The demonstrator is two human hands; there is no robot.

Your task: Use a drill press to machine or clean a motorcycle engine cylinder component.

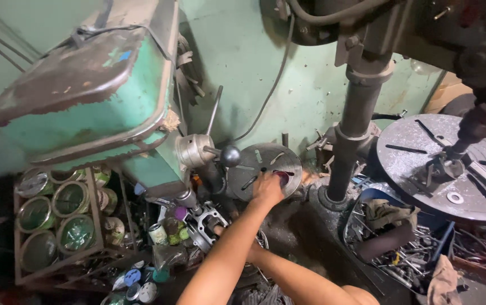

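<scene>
A stained pale-green wall (305, 85) closes the back of a dim, crowded workshop, and a thick grey column (356, 118) stands before it as the middle mark. Left of the column hangs a worn green machine head (85, 96), with a rusty rack (56, 226) of tins under it. Right of the column sits a round slotted table (452, 164), and below that a blue bin (401, 243) of scrap metal.

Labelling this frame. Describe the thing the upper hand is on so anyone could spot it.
Below the green drill press head, left of the grey column, a hand rests on a small round slotted metal table. It is tilted and smaller than the flat round table at right.
</scene>
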